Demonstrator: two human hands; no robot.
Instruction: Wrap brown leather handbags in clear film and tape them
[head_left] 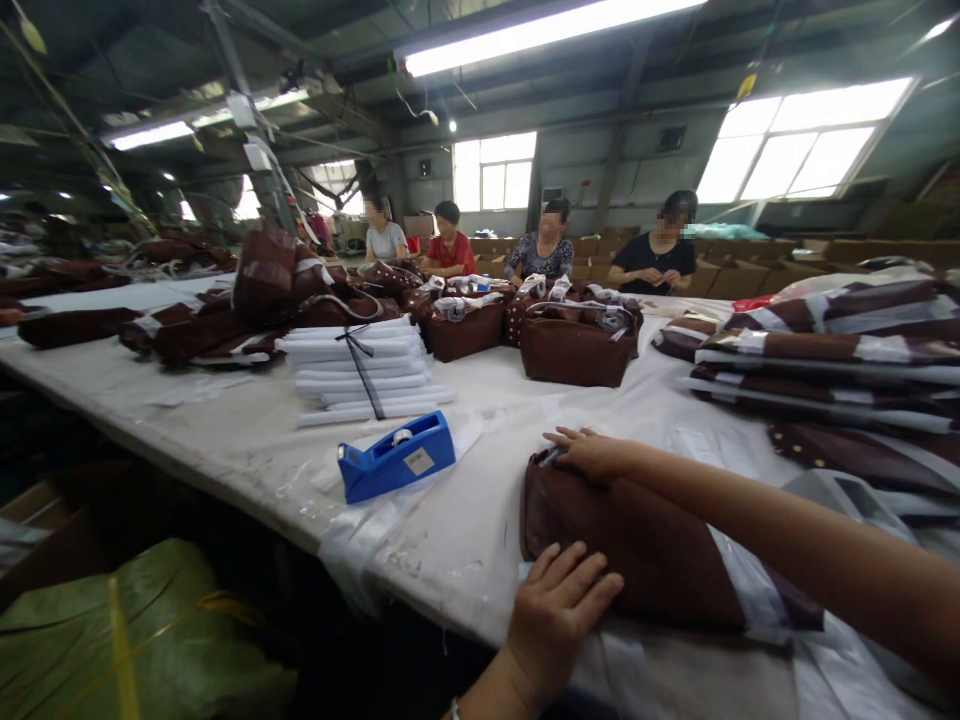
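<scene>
A dark brown handbag point(637, 545) lies on its side at the table's near edge, a band of clear plastic wrap point(742, 585) around its right part. My left hand point(559, 615) rests against the bag's near left corner, fingers stretched out. Across the top of the bag reaches my right arm, and my right hand point(592, 455) lies over the far left corner with its fingers extended. Neither hand is closed around anything. Left of the bag stands a blue tape dispenser point(397, 460) with a white label.
Behind the dispenser is a stack of white sheets point(360, 370) tied with black ribbon. Brown bags point(577, 350) stand farther back, and wrapped flat bags point(832, 350) are piled at right. Several people sit across the table point(247, 430). A green bundle point(135, 640) lies below its edge.
</scene>
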